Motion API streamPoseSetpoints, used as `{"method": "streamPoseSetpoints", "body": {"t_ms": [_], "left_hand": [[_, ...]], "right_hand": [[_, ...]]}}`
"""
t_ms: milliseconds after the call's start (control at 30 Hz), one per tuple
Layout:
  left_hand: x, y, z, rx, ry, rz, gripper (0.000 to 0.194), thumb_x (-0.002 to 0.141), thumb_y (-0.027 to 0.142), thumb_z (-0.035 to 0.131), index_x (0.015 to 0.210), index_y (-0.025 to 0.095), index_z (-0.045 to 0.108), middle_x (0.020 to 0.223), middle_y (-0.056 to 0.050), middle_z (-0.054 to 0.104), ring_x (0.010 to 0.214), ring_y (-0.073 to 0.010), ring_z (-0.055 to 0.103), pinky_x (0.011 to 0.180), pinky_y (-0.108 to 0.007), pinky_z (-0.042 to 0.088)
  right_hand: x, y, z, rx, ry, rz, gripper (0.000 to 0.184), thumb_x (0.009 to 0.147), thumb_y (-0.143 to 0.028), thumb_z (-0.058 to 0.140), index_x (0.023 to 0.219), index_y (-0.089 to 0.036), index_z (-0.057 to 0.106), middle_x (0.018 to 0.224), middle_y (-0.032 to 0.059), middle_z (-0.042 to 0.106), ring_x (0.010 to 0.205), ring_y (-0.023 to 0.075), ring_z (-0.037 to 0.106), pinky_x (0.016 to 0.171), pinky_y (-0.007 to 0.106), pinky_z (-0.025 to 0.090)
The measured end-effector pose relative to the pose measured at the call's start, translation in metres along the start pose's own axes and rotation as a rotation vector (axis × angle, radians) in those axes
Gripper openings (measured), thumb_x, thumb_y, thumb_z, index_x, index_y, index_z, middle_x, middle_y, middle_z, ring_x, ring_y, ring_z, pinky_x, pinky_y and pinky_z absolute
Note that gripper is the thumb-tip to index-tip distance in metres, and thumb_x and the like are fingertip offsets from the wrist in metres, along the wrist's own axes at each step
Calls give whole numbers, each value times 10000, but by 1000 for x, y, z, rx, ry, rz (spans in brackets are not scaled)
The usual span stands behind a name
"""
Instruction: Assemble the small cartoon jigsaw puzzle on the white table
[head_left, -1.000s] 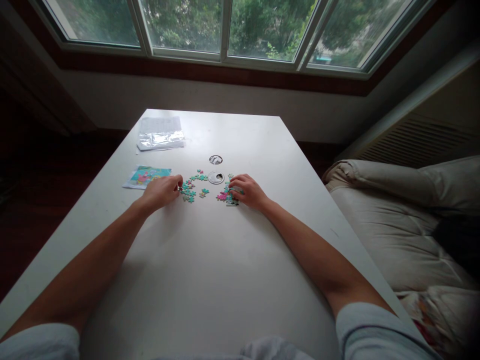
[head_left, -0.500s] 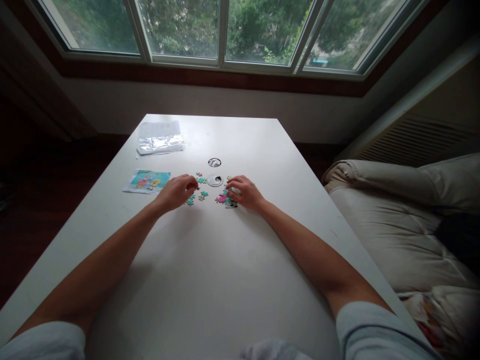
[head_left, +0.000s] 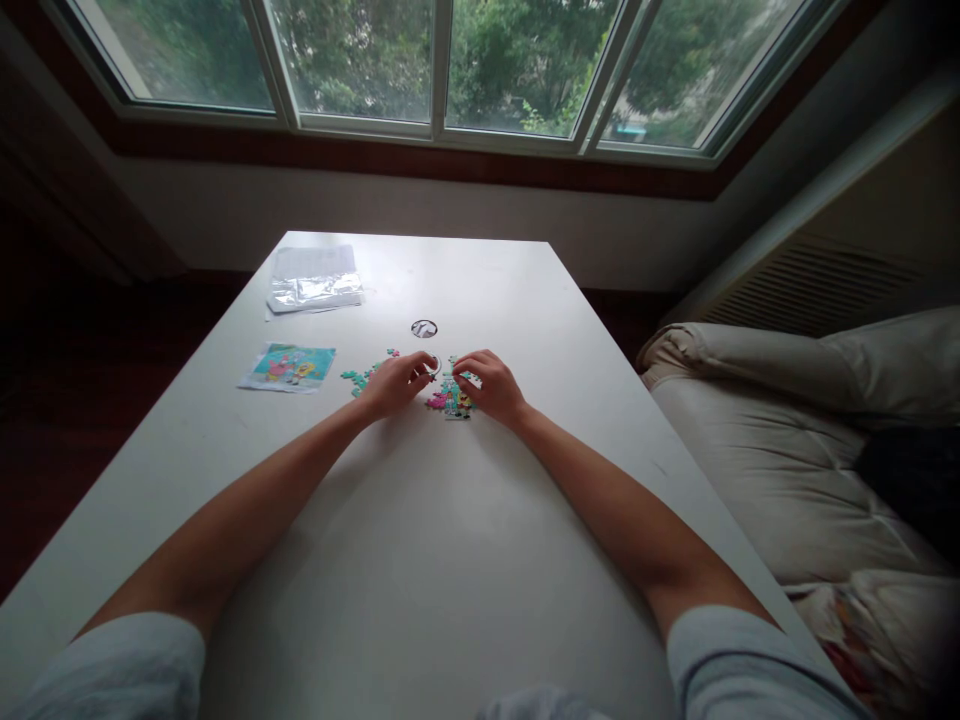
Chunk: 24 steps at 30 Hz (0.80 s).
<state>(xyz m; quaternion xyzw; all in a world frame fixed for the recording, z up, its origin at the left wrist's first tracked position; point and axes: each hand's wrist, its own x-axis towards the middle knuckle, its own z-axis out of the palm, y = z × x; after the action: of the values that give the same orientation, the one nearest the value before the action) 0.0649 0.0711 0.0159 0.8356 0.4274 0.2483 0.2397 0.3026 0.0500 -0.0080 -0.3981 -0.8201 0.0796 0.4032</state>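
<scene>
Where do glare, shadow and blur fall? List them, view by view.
Head view: glare whitens the table's far end and glints off the plastic packet; head view: a soft shadow lies below the left forearm; head view: the floor sinks near black; head view: the puzzle pieces lack crisp detail.

A window (head_left: 441, 70) with pale frames and a reddish-brown surround stood beyond the white table (head_left: 420, 560), green trees (head_left: 360, 60) showing through its panes. A clear plastic bag (head_left: 315, 285) lay near the table's far left corner. Right of the table was a padded beige sofa (head_left: 757, 450), with a slatted panel (head_left: 817, 285) behind it. Dark reddish floor (head_left: 82, 430) showed at the left.
</scene>
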Motion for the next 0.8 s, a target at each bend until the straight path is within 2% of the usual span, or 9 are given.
{"method": "streamPoseSetpoints", "body": {"t_ms": [167,400,533,700,800], "left_hand": [[-2,-3,12,-33,75,-17,271,919,269,617,1189,273,591,926,2,744,698,-138,665,651,-236,450],[-7,8,17,46,108,78,263,958,303,602,1217,277,563,952,5,752,705,-141,677,677,-247,447],[-8,11,17,44,135,91,213,972,325,574,1172,255,583,934,-5,752,738,-152,684,698,-256,462],[-7,10,19,-25,212,12,127,944,327,585,1006,224,627,880,-19,738,737,-152,668,699,-258,484],[-7,9,20,-58,217,5,100,927,301,592,949,215,638,856,-12,731,726,-141,650,700,-252,479]], "right_hand": [[1,-2,2,-18,19,22,92,951,-262,647,952,-246,738,970,51,735,961,231,621,888,397,499],[1,-2,8,-27,-7,44,124,950,-347,671,967,-254,750,924,56,701,940,234,581,845,385,493],[3,-7,7,-18,-20,68,138,954,-362,664,932,-252,743,897,59,680,926,236,568,841,388,488],[5,-12,5,-5,-33,94,118,941,-332,672,889,-245,731,880,57,676,915,238,563,847,395,480],[4,-12,7,6,-24,95,109,936,-326,671,889,-246,729,873,55,680,913,238,569,850,395,482]]}}
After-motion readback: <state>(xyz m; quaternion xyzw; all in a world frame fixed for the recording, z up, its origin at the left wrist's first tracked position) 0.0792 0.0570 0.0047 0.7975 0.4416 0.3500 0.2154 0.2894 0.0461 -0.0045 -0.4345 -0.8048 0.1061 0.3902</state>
